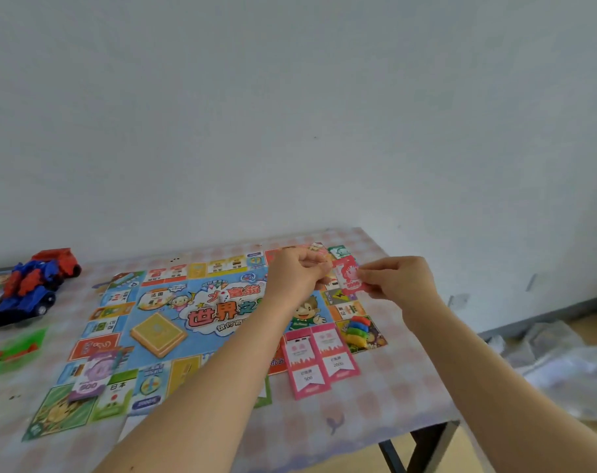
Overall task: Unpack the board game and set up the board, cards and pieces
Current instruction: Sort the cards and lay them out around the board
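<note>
The colourful game board [160,302] lies flat on the table. A yellow card stack [158,333] sits on its middle and a white die [224,296] lies near the title. Over the board's far right corner, my right hand [397,279] pinches a red banknote card [347,275] marked 500. My left hand [298,273] is curled and pinches the card's other edge. Two pink cards [319,358] lie at the board's right edge, beside a pile of coloured plastic pieces [357,331]. A purple 500 note stack [94,373] rests on the near left.
A red and blue toy robot truck [31,285] stands at the table's far left. Green sheets [14,349] lie near the left edge. The table [375,411] has a checked cloth, and its right edge drops to a floor with crumpled clear plastic wrap [563,363].
</note>
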A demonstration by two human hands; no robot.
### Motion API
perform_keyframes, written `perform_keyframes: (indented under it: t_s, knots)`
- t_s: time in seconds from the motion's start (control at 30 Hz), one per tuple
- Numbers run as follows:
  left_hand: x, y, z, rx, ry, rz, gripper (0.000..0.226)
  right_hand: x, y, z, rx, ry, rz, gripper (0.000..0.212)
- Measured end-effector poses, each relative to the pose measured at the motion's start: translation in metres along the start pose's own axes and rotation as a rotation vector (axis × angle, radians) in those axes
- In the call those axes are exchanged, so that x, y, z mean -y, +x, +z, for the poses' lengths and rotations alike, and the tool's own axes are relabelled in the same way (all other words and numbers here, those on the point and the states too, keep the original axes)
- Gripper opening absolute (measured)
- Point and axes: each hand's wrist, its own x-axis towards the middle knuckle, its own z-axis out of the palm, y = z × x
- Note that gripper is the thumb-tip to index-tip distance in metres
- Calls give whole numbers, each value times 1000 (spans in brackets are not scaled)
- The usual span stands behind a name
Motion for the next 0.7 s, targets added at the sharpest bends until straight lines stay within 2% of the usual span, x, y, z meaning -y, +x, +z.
perform_keyframes:
  t_s: [0.1, 0.23, 0.4, 0.7]
  knots:
    - [4, 7, 16, 11, 250, 85, 9, -13, 18, -15, -91, -94, 8, 13]
    - [8, 13, 27, 71, 412, 137, 12, -29, 36, -22, -124, -237, 40, 19]
    - [11, 18, 32, 195, 540, 176, 16, -33, 45, -17, -89, -323, 78, 8]
    - [14, 20, 46, 383, 775, 300, 26, -33, 52, -11, -81, -505, 17, 10]
